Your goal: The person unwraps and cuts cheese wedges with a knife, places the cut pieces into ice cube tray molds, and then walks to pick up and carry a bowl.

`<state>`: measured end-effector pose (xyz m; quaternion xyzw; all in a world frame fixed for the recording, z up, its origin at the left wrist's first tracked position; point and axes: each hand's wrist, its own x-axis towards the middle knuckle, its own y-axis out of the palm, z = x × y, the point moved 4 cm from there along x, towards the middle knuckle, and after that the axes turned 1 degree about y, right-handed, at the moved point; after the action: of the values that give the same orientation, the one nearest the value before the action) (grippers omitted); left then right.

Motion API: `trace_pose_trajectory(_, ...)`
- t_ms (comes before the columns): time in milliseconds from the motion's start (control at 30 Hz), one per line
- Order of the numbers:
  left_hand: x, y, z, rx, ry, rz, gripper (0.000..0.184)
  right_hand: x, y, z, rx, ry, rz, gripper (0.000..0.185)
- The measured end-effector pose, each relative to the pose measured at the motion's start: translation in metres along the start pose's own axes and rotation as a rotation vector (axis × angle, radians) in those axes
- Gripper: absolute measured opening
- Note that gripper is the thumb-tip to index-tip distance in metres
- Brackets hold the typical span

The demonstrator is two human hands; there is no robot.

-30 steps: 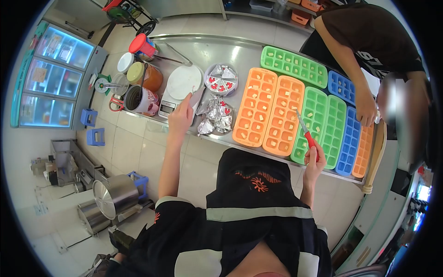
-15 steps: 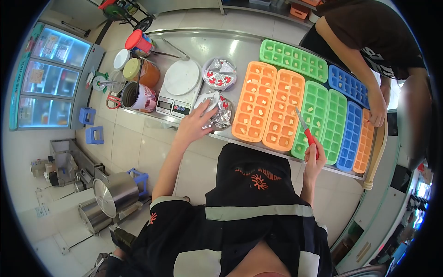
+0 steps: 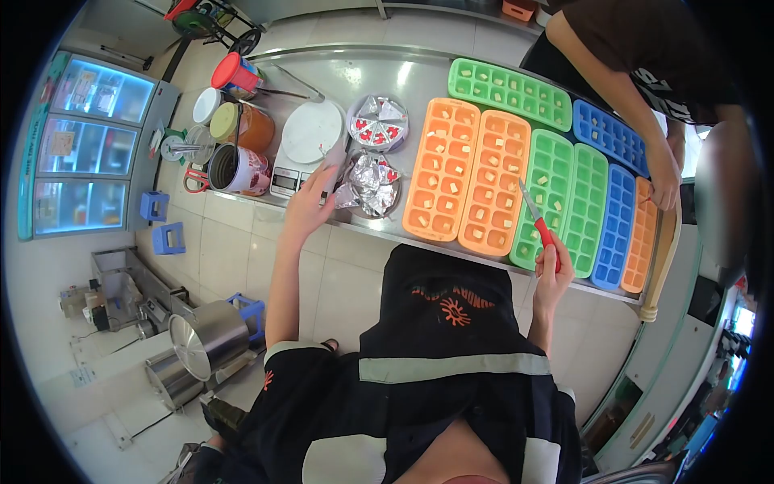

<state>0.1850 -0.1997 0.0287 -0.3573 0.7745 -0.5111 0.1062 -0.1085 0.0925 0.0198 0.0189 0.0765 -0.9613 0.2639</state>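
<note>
My left hand (image 3: 309, 202) is over the front of the white kitchen scale (image 3: 313, 133). Its fingers are bent round a pale, thin thing, too blurred to name. Just right of it lie crumpled foil wrappers (image 3: 373, 182), piled in a bowl. Behind them stands a round tub of foil-wrapped cheese triangles (image 3: 380, 129). My right hand (image 3: 555, 262) grips a knife (image 3: 542, 228) by its red handle, blade pointing away from me over the edge of a green ice cube tray (image 3: 550, 194). Small pale cubes sit in that tray and in two orange trays (image 3: 442, 169).
Further green, blue (image 3: 613, 226) and orange trays fill the right of the steel table (image 3: 403, 77). Jars (image 3: 254, 127) and a mug (image 3: 242, 171) stand at the left end. Another person's hand (image 3: 665, 181) rests near the far right trays.
My left hand has moved left, from the foil wrappers to the scale, carrying the pale thing and uncovering the wrappers. My right hand still holds the knife in nearly the same place.
</note>
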Motion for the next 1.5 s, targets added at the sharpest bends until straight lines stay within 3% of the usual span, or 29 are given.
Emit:
trace_pose_trajectory(67, 0.0, -0.003, -0.004, 0.014, -0.048, 0.061, 0.047, 0.0, 0.001, 0.0, -0.009, -0.005, 0.002, 0.024)
trace_pose_trajectory(133, 0.0, 0.0, -0.014, 0.36, 0.212, 0.142, 0.04, 0.001, 0.002, -0.001, -0.004, 0.008, 0.01, 0.024)
trace_pose_trajectory(167, 0.002, 0.0, -0.015, 0.36, 0.211, 0.141, 0.04, 0.001, 0.002, 0.0, -0.003, 0.007, 0.011, 0.024)
trace_pose_trajectory(367, 0.004, 0.008, -0.006, 0.428, 0.243, -0.039, 0.014, 0.004, 0.006, 0.001, 0.013, -0.009, 0.025, 0.024)
trace_pose_trajectory(433, 0.005, 0.006, 0.001, 0.229, -0.019, -0.054, 0.009, 0.004, 0.006, 0.001, 0.028, -0.007, 0.026, 0.024)
trace_pose_trajectory(467, 0.006, 0.004, 0.001, 0.228, -0.016, -0.053, 0.009, 0.004, 0.006, 0.001, 0.028, -0.007, 0.023, 0.024)
trace_pose_trajectory(533, 0.007, 0.005, 0.008, -0.001, -0.236, 0.037, 0.013, 0.004, 0.006, 0.003, 0.024, 0.012, 0.021, 0.024)
trace_pose_trajectory(667, 0.011, 0.004, -0.002, -0.134, -0.198, 0.025, 0.013, 0.005, 0.006, 0.0, 0.012, 0.014, 0.018, 0.024)
trace_pose_trajectory(833, 0.01, 0.011, -0.028, -0.06, -0.182, -0.181, 0.015, 0.006, 0.008, 0.0, 0.04, 0.038, 0.027, 0.025)
trace_pose_trajectory(933, 0.006, 0.027, -0.015, -0.176, -0.261, -0.086, 0.014, 0.007, 0.009, 0.003, 0.03, 0.038, 0.033, 0.025)
trace_pose_trajectory(967, 0.007, 0.025, -0.019, -0.178, -0.258, -0.087, 0.014, 0.008, 0.008, 0.004, 0.029, 0.036, 0.03, 0.025)
trace_pose_trajectory(1033, 0.01, 0.019, -0.044, 0.183, 0.047, 0.015, 0.013, 0.008, 0.008, 0.003, 0.029, 0.045, 0.029, 0.025)
trace_pose_trajectory(1067, 0.008, 0.02, -0.046, 0.181, 0.046, 0.014, 0.013, 0.009, 0.008, 0.003, 0.027, 0.043, 0.029, 0.025)
trace_pose_trajectory(1133, 0.006, 0.028, -0.049, 0.054, 0.047, 0.171, 0.012, 0.011, 0.009, 0.0, 0.036, 0.024, 0.022, 0.025)
trace_pose_trajectory(1367, 0.006, 0.021, -0.056, -0.189, -0.01, 0.12, 0.015, 0.013, 0.009, -0.003, 0.022, 0.002, 0.046, 0.024)
trace_pose_trajectory(1433, 0.004, 0.023, -0.05, -0.921, -0.35, 0.041, 0.017, 0.012, 0.01, 0.0, 0.036, 0.026, 0.059, 0.025)
trace_pose_trajectory(1467, 0.005, 0.02, -0.054, -0.922, -0.348, 0.041, 0.017, 0.012, 0.009, 0.002, 0.035, 0.025, 0.058, 0.025)
trace_pose_trajectory(1500, 0.004, 0.02, -0.058, -1.082, -0.471, 0.102, 0.018, 0.012, 0.011, 0.001, 0.17, 0.093, 0.12, 0.025)
